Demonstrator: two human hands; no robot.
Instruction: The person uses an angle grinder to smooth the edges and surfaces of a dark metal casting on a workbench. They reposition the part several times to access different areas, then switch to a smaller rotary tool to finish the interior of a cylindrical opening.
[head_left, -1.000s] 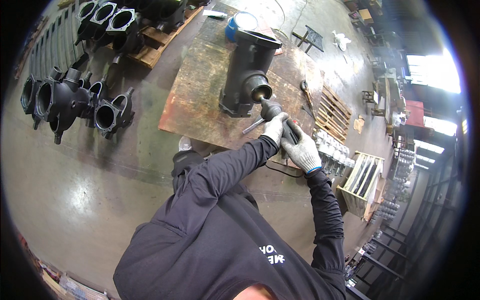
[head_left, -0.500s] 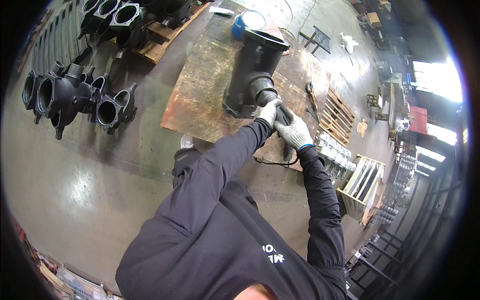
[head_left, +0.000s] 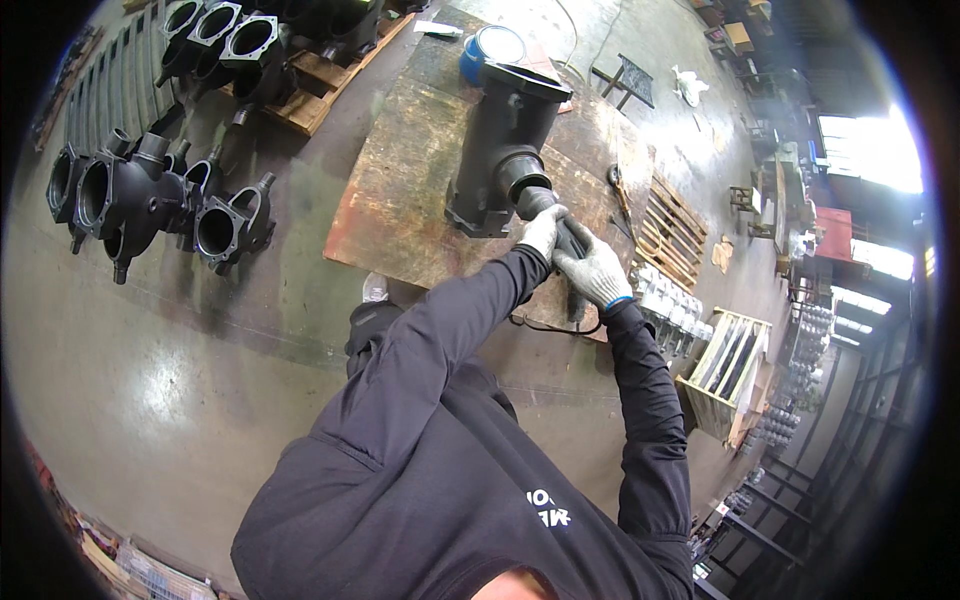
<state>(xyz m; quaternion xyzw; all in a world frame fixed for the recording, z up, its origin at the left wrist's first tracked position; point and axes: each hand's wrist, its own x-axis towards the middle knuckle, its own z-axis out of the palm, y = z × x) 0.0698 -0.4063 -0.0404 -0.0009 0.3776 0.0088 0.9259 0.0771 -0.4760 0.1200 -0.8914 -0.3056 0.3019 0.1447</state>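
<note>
A black cast-metal pipe body (head_left: 508, 125) stands on a stained wooden worktable (head_left: 400, 180), its square flange at the far end and a round side outlet (head_left: 522, 172) facing me. Both hands wear light grey knit gloves. My left hand (head_left: 543, 232) is closed around the front of a dark, corded grinder (head_left: 572, 242), whose round head sits at the outlet's rim. Further back along the same tool, my right hand (head_left: 598, 274) grips its body. A black cord hangs below at the table's near edge. The tool's working tip is hidden in the outlet.
Behind the casting is a blue bucket (head_left: 497, 46). A scissor-like tool (head_left: 620, 195) lies at the table's right side, near a wooden pallet (head_left: 676, 228). More black castings (head_left: 140, 195) stand on the floor at left, others on a pallet at the far left. A small black stool (head_left: 630, 78) stands beyond.
The grinder's head and my hands have shifted slightly, tilting a little away from the outlet's rim. The casting stays in place; the view has moved slightly.
</note>
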